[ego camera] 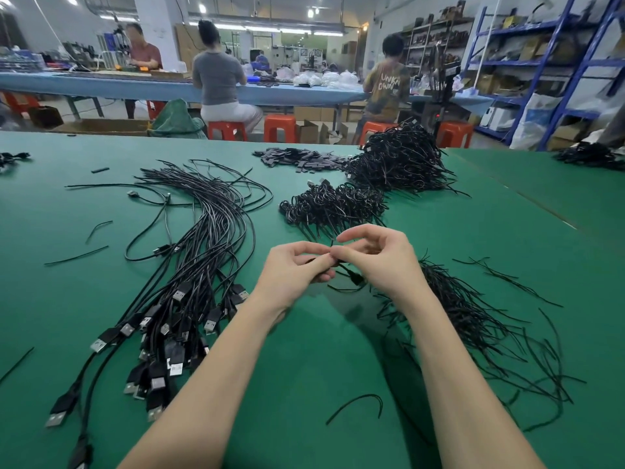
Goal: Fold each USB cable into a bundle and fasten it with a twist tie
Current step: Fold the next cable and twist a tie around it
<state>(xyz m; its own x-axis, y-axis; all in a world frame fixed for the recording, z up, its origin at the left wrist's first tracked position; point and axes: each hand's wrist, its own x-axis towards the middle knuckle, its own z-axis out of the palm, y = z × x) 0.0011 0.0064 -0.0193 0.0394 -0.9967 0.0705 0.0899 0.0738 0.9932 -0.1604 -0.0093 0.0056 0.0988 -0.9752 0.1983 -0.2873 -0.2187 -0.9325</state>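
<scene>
From the head view I count two piles of tied bundles (pixel 333 203) at the far side of the green worktop (pixel 473 231), while a big sheaf of loose USB cables (pixel 189 265) still waits on my left, so plenty remains. My left hand (pixel 296 267) grips the folded cable (pixel 350 275); my right hand (pixel 380 257) pinches the twist tie (pixel 332 243) above it, both raised mid-worktop.

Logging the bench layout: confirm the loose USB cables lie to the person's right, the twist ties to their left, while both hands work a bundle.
Sides are swapped. The head view shows the loose USB cables on the person's left and the twist ties on their right. Left hand and right hand do work a bundle.
</scene>
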